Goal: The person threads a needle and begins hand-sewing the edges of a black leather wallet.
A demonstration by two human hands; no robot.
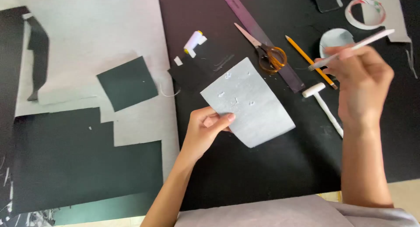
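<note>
The left hand [205, 126] pinched the lower left corner of a pale grey rectangular sheet [249, 102], thumb on top and fingers curled beneath, so that the sheet sat tilted over the black desk [262, 165]. Small white flecks dotted the sheet's upper half. The right hand [363, 85] was raised above the desk to the right, closed around a slim white-handled tool [354, 47] that pointed up and right, its metal tip facing left near a small round grey dish [336, 36].

Between the hands and beyond the sheet lay a pair of scissors with orange handles [267, 54], resting across a long dark purple ruler [262, 41] set diagonally. Just right of the ruler lay a yellow pencil [306, 58], also diagonal, its lower end passing behind the right hand. A small white mallet-shaped tool [326, 106] lay below the pencil, partly hidden by the right wrist. At the top right a roll of white tape [365, 12] sat on a pale scrap.

Left of the sheet, a small white spool with a yellow end [193, 41] lay near the edge of a black paper piece [188, 74]. Farther left, large sheets of pale grey paper [92, 30] covered the desk, with a dark green square [127, 82] lying on them and a larger dark stepped piece [78, 161] below. The person's grey garment [284, 211] showed at the bottom edge.
</note>
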